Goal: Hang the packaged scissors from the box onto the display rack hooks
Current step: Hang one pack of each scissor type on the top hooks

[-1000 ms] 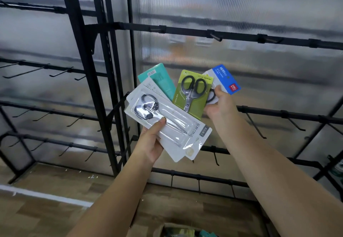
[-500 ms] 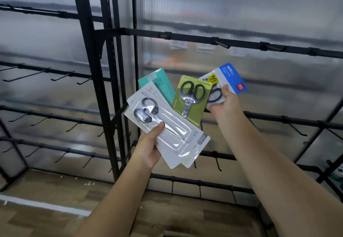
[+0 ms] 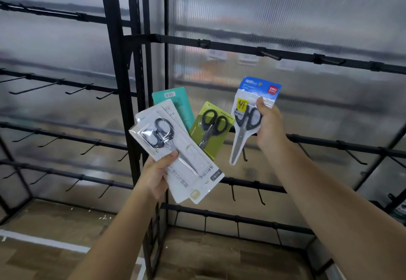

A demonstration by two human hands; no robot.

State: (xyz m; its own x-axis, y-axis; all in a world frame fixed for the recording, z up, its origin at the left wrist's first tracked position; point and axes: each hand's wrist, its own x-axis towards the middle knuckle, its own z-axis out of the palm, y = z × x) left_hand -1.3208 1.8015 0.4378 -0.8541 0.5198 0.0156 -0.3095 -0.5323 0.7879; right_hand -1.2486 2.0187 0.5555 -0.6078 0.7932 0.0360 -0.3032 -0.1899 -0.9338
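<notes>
My left hand (image 3: 157, 175) grips a fan of scissors packs: two white packs (image 3: 175, 148) in front, a teal pack (image 3: 175, 104) behind them and a green pack (image 3: 209, 129) to the right. My right hand (image 3: 269, 125) holds a blue-topped pack (image 3: 252, 112) of black-handled scissors, upright and apart from the fan. Both are held in front of the black display rack, below its upper bar (image 3: 241, 49), which carries short hooks (image 3: 269, 54).
More black bars with hooks run lower on the rack (image 3: 342, 145) and on the left section (image 3: 66, 86). A black upright post (image 3: 119, 82) divides the two sections. Translucent ribbed panels stand behind. Wooden floor lies below.
My right hand has drawn the blue-topped pack out of the fan, up and to the right. The view has tilted up, so the box is out of frame.
</notes>
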